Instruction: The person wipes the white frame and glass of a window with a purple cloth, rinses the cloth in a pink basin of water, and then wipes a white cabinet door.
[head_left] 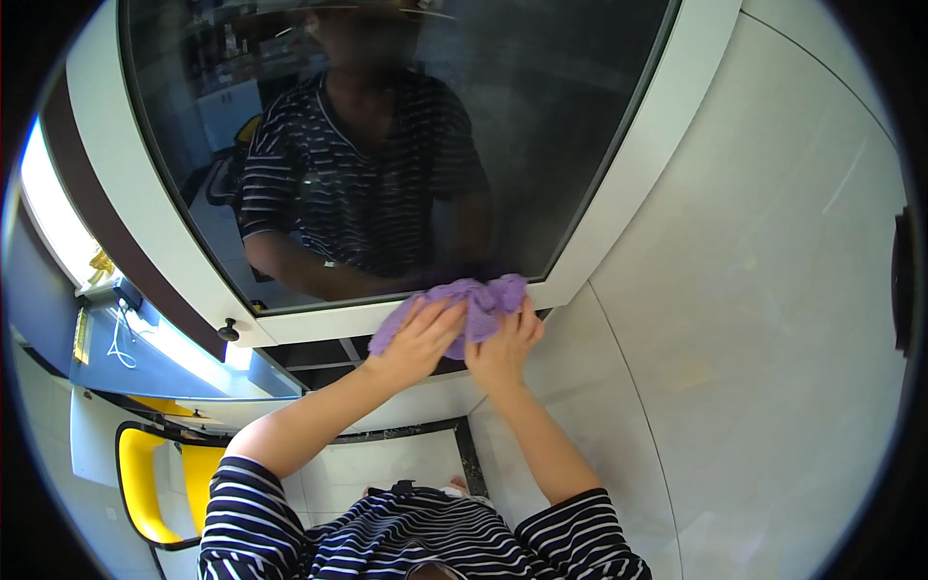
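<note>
Head view: left hand [422, 333] and right hand [503, 343] both press a crumpled purple cloth [474, 302] against the white window frame [406, 314], grip closed on it, so it bears flat.

No packages, labels, signs or screens.
</note>
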`<act>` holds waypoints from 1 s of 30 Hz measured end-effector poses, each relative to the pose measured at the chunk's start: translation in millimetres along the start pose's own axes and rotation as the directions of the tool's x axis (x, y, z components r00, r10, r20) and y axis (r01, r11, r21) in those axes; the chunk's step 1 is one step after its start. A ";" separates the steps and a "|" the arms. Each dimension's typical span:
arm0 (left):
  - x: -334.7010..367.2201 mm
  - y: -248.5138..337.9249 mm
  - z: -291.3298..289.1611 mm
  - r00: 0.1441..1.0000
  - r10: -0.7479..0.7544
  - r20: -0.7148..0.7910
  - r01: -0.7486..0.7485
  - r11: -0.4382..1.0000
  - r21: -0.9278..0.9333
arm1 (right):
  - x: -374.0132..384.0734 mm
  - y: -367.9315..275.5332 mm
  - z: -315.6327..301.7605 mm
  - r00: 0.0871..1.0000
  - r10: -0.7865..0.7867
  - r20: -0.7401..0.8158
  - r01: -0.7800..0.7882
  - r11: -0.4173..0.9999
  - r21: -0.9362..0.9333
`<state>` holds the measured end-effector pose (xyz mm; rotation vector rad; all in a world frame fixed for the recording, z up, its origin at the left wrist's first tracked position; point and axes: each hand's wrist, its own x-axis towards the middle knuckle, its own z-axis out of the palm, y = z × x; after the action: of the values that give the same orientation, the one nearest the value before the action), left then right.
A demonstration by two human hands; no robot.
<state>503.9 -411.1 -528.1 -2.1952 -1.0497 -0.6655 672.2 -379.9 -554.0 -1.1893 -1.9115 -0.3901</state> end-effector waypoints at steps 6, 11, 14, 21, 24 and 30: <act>48.0 24.2 19.0 0.998 0.061 -0.015 -0.062 0.996 -0.071 | -0.9 36.1 -10.4 0.997 0.024 -0.072 -0.025 1.000 -0.011; 25.1 4.7 -0.8 0.994 0.110 0.018 -0.111 0.983 0.145 | 2.8 -3.9 0.3 0.974 0.056 -0.221 -0.017 0.984 0.178; -20.9 -18.2 -18.0 1.000 0.004 -0.020 -0.004 1.000 -0.011 | -0.8 -46.0 8.6 0.999 -0.043 -0.021 0.048 0.936 0.349; -140.5 -61.4 -50.6 0.969 -0.228 0.098 0.219 0.971 0.091 | -27.3 -142.1 64.7 0.952 -0.295 0.085 0.263 0.927 0.266; -160.1 -65.4 -60.1 0.927 -0.374 0.017 0.372 0.925 0.081 | -26.8 -174.4 70.4 0.932 -0.356 0.069 0.314 0.887 0.339; -173.3 -54.2 -45.8 0.816 -0.577 -0.039 0.578 0.816 0.016 | -8.3 -179.6 48.0 0.847 -0.521 0.107 0.472 0.829 0.301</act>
<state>355.0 -503.6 -594.1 -1.8183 -1.7238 -0.9343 498.0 -445.0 -561.4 -0.5484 -2.3522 -0.2888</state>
